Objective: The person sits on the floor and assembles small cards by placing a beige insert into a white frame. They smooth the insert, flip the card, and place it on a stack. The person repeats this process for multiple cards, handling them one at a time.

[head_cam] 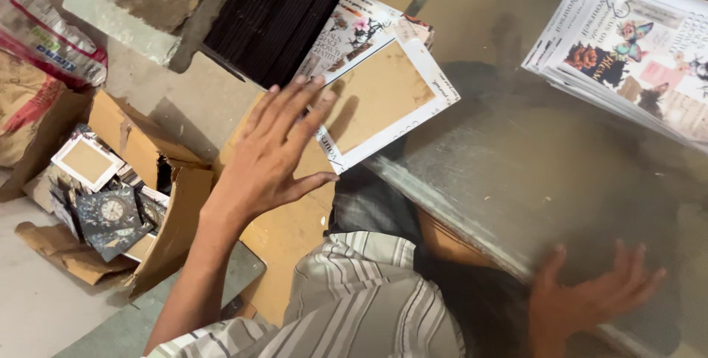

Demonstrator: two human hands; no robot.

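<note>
**Entry: printed frame card reached for beside the table edge**

Left hand (276, 155): fingers spread open, nothing gripped, held over the printed frame card (383, 100) topping a small pile just beside the black stack (276, 15). Right hand (590, 295): fingers splayed flat on the grey table (531, 174), empty. Stack of printed sheets (634, 48) is set at the table's far right; torn carton (140, 181) of offcuts lies on the floor. Advice: the card is best pinched by its white border, one card only, kept flat so corners are not bent

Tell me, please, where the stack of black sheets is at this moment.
In the head view, the stack of black sheets lies at the top, left of centre, just above the left hand and beside the printed frame cards.
</note>
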